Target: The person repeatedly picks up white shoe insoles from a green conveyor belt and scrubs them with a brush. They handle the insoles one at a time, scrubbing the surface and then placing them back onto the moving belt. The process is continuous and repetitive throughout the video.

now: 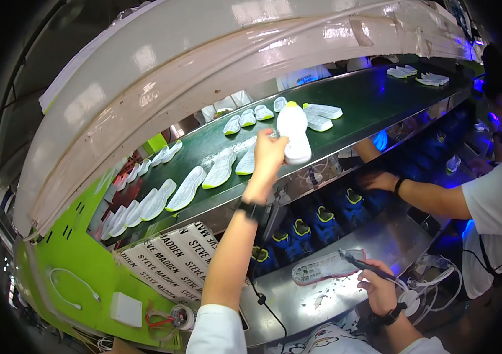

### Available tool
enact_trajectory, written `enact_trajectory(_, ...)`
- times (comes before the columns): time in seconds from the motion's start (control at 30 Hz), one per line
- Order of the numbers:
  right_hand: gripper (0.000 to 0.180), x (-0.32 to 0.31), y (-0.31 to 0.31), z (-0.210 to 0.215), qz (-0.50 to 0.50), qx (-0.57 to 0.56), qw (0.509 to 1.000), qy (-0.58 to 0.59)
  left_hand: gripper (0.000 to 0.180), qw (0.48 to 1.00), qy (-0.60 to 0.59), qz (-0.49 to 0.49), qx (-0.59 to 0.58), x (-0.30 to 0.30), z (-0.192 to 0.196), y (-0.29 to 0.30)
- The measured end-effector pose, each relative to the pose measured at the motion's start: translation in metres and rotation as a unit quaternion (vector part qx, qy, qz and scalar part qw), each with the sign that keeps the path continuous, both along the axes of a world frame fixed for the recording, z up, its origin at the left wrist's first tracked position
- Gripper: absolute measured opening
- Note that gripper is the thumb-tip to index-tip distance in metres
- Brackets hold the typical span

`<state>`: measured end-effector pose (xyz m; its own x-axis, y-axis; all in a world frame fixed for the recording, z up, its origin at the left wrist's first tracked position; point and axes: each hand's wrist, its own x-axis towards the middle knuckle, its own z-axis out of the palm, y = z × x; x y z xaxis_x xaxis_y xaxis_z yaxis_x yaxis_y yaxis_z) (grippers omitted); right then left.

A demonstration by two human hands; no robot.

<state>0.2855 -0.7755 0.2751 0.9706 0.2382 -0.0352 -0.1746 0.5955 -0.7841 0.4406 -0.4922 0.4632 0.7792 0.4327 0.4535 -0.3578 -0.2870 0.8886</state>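
My left hand (270, 152) reaches over the green conveyor belt (360, 97) and grips the edge of a white shoe sole (296, 134) with a yellow tip. The sole is tilted up above the belt. Low on the right, my right hand (381, 290) is closed around a slim dark brush-like tool (372, 265). Its tip hovers by a grey-white shoe sole (321, 268) with a pinkish edge, lying on the metal worktable (283, 307). Dark smears mark the metal beside that sole. Whether the tool touches it I cannot tell.
More white soles (187, 187) line the belt. Several dark shoe uppers (325, 215) stand in a row below it. A co-worker's arm (434, 197) reaches in from the right. Printed cardboard (171, 262), a green panel (68, 265), white cables (440, 283) and a wrapped duct (233, 47) surround the station.
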Motion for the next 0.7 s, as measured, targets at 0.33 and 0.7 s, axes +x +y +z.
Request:
enact_trajectory(0.33, 0.02, -0.018, 0.014, -0.001, 0.249, -0.161, 0.951, -0.089, 0.052, 0.73, 0.129, -0.272, -0.614, -0.2, -0.256, -0.065)
enact_trajectory(0.7, 0.023, -0.021, 0.038, -0.032, 0.144, -0.262, 0.935, -0.191, 0.052, 0.724, 0.116, -0.198, -0.65, -0.218, -0.31, -0.095)
